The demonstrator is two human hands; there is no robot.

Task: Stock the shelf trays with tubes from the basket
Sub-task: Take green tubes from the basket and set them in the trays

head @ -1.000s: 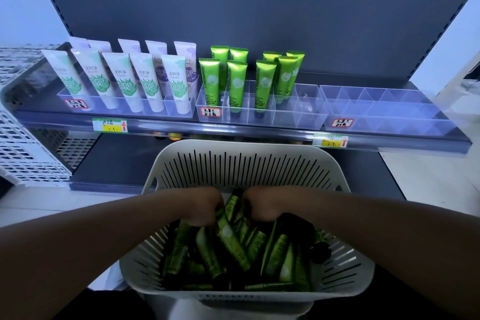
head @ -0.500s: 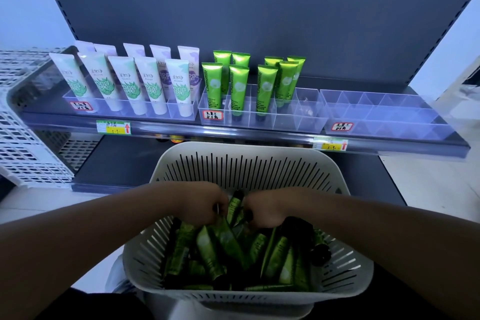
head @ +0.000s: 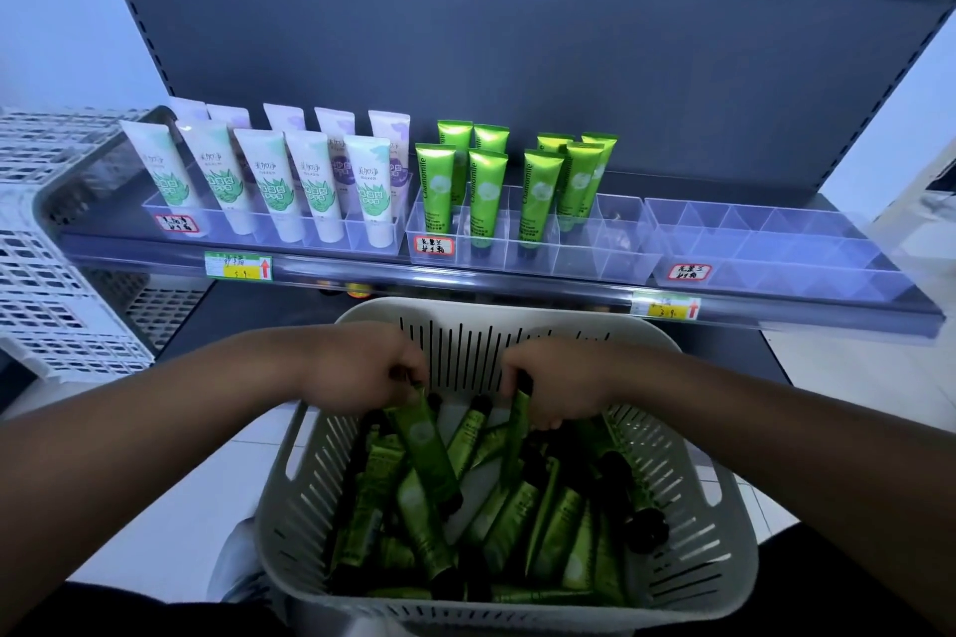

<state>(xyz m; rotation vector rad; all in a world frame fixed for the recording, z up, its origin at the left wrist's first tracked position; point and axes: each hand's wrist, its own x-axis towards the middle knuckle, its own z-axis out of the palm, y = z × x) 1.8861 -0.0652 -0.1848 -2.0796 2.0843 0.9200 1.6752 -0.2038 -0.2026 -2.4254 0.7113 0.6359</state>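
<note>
A white slotted basket [head: 688,522] in front of me holds several green tubes with black caps. My left hand [head: 357,370] grips one green tube [head: 427,445] by its flat end, lifted above the pile. My right hand [head: 551,385] grips another green tube [head: 519,411] the same way. On the shelf, the middle clear tray [head: 579,259] holds several upright green tubes [head: 486,191] in its left compartments. The right clear tray [head: 776,254] has nothing in it.
The left tray [head: 170,210] holds several white tubes with green and purple print. White lattice crates [head: 46,285] stand at the left. A dark back panel rises behind the shelf. Price tags [head: 238,266] sit on the shelf's front rail.
Both hands have risen out of the pile, each drawing a green tube up by its end. The camera has tilted a little lower.
</note>
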